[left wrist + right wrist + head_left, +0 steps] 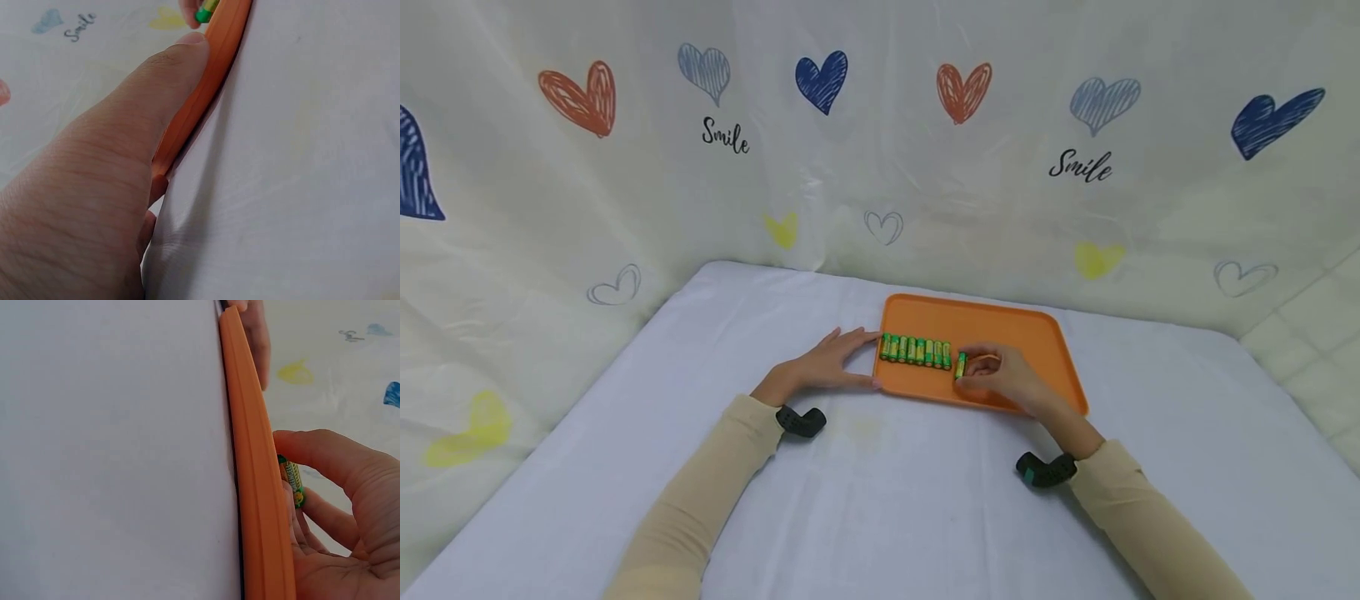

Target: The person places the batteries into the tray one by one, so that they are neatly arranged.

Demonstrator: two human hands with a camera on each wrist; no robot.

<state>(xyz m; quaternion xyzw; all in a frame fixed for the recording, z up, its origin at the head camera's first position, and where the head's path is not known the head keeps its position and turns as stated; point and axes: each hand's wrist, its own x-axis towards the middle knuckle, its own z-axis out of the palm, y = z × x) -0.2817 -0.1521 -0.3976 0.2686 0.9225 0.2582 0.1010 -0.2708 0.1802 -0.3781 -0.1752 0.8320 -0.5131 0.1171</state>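
Observation:
An orange tray lies on the white cloth, and on its left part several green-and-yellow batteries stand side by side in a row. Just past the row's right end, my right hand pinches one more battery between thumb and fingers. The right wrist view shows this held battery behind the tray's rim. My left hand is at the tray's left edge, fingers extended and thumb spread toward the near corner. In the left wrist view its thumb lies along the orange rim.
White cloth covers the table around the tray. Behind it hangs a pale curtain printed with hearts and the word Smile. Each wrist bears a black device, one on the left and one on the right.

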